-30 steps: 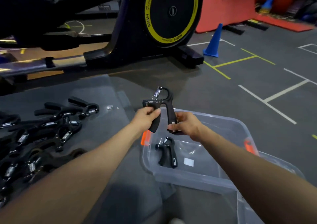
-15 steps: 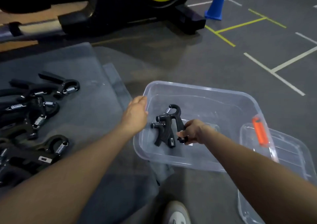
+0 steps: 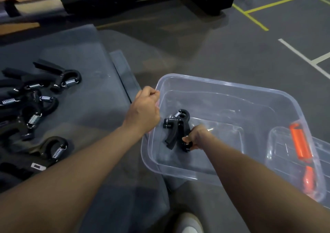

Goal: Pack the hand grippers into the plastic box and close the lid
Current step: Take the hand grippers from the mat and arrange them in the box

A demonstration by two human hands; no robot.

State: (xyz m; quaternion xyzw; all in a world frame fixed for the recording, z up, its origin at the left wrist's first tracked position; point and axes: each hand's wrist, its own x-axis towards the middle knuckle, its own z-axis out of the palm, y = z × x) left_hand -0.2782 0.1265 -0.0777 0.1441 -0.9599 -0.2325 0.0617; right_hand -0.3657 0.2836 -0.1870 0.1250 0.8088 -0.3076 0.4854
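right hand [image 3: 197, 137] grips hand gripper [image 3: 178, 131] inside plastic box [image 3: 232, 89] | left hand [image 3: 144, 109] fisted at box's left rim | spare grippers [image 3: 35, 107] left of box

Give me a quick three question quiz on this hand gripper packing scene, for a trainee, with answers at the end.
1. True or false: the box has its lid on.
2. Which hand holds a gripper inside the box? A) left B) right C) neither
3. Fill in: the unpacked grippers lie on the person's ____ side.

Key: 1 false, the lid lies off beside the box. 2 B, the right hand has a grip on it; the left hand is fisted at the box's rim. 3 left.
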